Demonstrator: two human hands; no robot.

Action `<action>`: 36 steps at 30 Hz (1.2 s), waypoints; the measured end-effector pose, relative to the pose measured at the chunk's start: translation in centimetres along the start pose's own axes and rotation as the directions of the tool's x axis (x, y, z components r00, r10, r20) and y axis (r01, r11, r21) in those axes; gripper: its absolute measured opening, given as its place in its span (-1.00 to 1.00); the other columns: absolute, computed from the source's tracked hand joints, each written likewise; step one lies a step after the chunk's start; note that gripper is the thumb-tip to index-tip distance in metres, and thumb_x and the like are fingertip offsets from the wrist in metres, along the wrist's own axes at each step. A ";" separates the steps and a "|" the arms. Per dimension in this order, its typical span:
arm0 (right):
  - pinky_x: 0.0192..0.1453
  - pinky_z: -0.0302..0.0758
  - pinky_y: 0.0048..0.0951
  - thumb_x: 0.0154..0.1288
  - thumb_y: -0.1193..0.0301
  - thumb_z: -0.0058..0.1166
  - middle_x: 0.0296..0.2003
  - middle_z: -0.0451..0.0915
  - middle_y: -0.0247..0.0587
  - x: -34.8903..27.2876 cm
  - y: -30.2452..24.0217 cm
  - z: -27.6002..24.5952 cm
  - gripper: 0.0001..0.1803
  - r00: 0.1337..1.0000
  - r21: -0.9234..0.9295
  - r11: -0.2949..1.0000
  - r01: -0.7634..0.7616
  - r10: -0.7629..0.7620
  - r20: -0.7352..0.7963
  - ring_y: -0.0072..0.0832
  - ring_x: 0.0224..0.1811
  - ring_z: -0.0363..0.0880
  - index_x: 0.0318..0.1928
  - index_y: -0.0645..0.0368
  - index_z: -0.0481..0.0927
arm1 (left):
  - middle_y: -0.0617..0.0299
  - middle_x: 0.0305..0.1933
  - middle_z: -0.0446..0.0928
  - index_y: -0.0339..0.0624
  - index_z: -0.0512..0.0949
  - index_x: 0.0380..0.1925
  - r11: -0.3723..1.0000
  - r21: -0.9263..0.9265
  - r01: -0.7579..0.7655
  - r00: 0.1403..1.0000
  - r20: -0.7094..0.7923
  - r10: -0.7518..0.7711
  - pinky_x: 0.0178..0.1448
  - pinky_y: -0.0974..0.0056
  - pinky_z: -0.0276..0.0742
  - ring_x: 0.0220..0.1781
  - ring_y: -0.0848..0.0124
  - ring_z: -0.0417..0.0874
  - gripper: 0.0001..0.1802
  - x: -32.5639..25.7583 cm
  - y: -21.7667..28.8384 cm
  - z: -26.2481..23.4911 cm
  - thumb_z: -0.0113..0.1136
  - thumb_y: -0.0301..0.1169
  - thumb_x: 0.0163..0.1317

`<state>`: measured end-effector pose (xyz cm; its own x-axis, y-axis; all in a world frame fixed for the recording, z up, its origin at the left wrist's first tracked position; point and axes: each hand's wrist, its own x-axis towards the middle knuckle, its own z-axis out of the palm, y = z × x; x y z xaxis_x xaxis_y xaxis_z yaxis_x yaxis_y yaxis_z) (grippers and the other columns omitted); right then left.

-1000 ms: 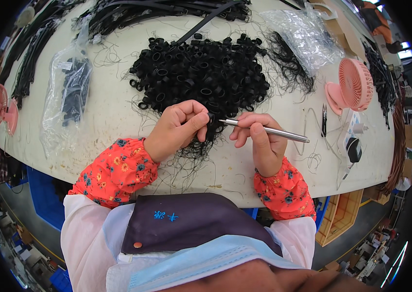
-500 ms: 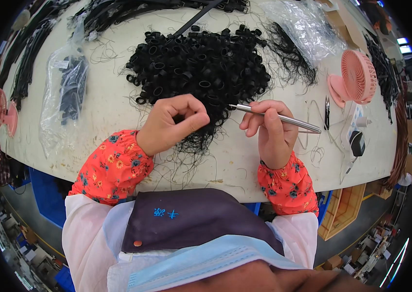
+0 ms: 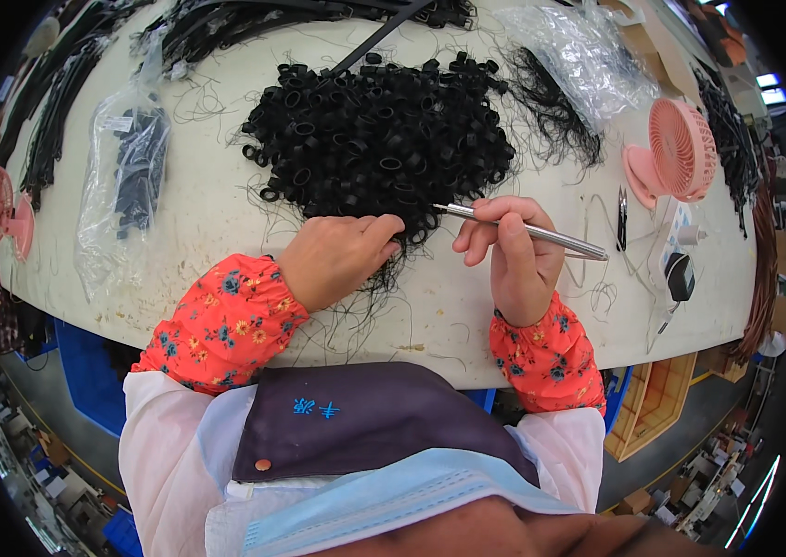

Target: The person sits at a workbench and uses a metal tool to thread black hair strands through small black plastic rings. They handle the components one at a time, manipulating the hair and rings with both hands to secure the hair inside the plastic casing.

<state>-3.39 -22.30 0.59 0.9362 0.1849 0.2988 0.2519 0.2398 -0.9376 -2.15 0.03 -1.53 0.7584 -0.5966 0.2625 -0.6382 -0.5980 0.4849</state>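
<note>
A big heap of small black loops point(image 3: 384, 125), short bands joined into rings, lies on the pale worktable point(image 3: 453, 334). At the heap's near edge is my left hand point(image 3: 342, 260), fingers bent and pressed together over loose black threads point(image 3: 379, 278); anything between the fingertips is hidden. My right hand point(image 3: 518, 260) grips a slim silver pen-like tool point(image 3: 551, 235). The tool slants, its thin tip pointing left close to the heap's front, just beyond my left fingertips. Orange flowered sleeves cover both forearms.
Pink fans point(image 3: 681, 148) stand at right and far left. A clear plastic bag point(image 3: 124, 186) with black pieces lies left; another plastic bag point(image 3: 588, 65) sits back right. Black tweezers point(image 3: 622, 218) and a power strip point(image 3: 676, 223) lie right. Black straps point(image 3: 254, 37) line the back.
My left hand has turned palm down and come lower, right and nearer to the heap's front edge. The right hand and the tool have barely shifted.
</note>
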 end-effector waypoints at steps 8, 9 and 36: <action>-0.13 0.52 -0.42 0.47 0.45 -0.13 -0.41 0.56 -0.22 0.0 0.0 0.2 -0.81 0.999 -0.025 1.000 0.013 -0.012 0.036 -0.52 -0.32 0.56 -0.08 0.30 0.50 | 0.25 -0.53 0.55 -0.22 0.52 -0.23 0.916 -0.384 0.115 0.990 0.123 -0.073 -0.48 0.32 0.42 -0.57 0.41 0.54 -0.85 0.1 0.2 -0.7 0.20 -0.43 0.22; -0.13 0.51 -0.43 0.41 0.49 -0.06 -0.39 0.57 -0.22 0.0 0.0 0.5 -0.84 0.998 -0.128 0.991 0.041 -0.035 0.054 -0.50 -0.32 0.56 -0.08 0.27 0.51 | 0.28 -0.54 0.54 -0.24 0.53 -0.23 0.812 -0.541 0.218 0.973 0.189 -0.134 -0.49 0.34 0.39 -0.58 0.46 0.51 -0.85 0.3 0.6 -1.3 0.18 -0.42 0.25; -0.18 0.54 -0.45 0.04 0.70 0.24 -0.24 0.60 -0.12 0.4 0.7 1.4 -0.61 0.948 -0.531 0.785 0.319 -0.270 0.170 -0.33 -0.26 0.62 -0.08 0.15 0.54 | 0.18 0.09 0.59 -0.26 0.55 0.02 0.611 -0.776 0.157 0.952 -0.046 -0.303 -0.24 0.55 0.44 -0.26 0.67 0.57 -0.70 0.3 1.5 -1.8 0.13 -0.54 0.28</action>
<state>-3.20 -20.76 0.33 0.7777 0.2725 0.5665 0.6263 -0.2593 -0.7352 -2.65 -0.11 0.80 0.9214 -0.3618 0.1417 -0.1685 -0.0436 0.9847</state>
